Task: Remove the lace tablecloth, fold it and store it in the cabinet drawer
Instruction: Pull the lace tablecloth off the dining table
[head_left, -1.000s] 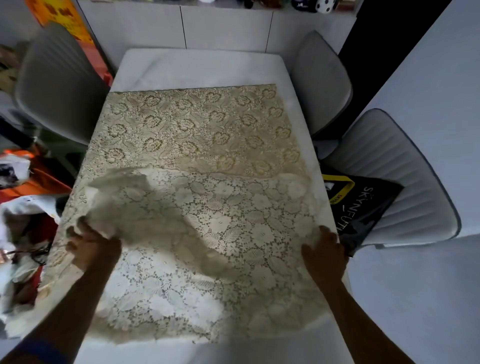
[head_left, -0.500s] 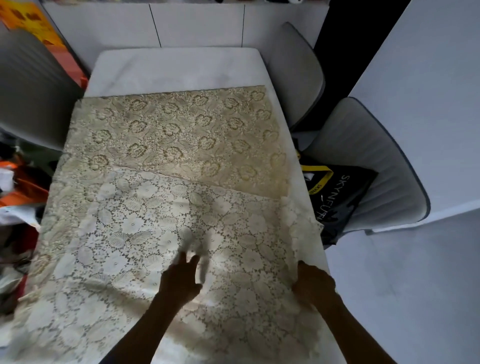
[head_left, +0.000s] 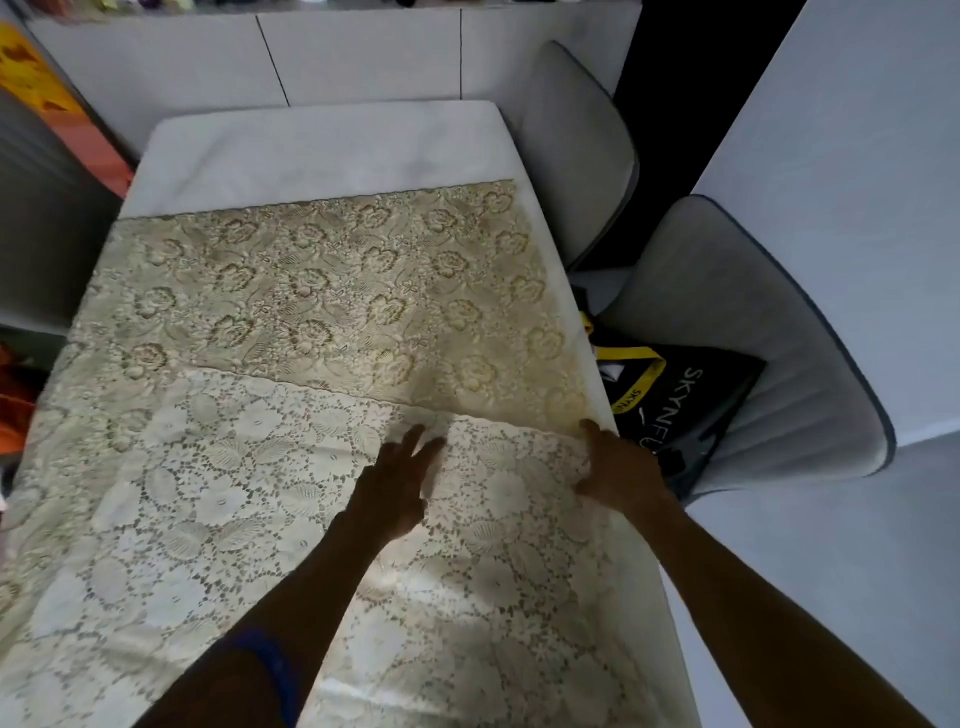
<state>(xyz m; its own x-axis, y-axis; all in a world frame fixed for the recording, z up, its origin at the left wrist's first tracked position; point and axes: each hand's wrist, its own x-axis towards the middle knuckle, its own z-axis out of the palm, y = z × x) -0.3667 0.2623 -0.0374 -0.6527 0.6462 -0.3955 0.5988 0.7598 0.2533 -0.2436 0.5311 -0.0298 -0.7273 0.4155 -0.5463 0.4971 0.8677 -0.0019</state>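
Here: cream floral lace tablecloth lies doubled over near half of white marble worktop, folded edge running across the middle. Left hand flat on the fold, fingers spread. Right hand at right corner, fingers curled on lace edge. Risks: layers skew, open lace snags on fingers, overhang slides off toward grey padded chair holding black bag.

Table: white marble top, far end bare.
Chairs: two grey ribbed seats, near and far, at the right edge.
Bag: black, yellow strap, on the nearer seat.
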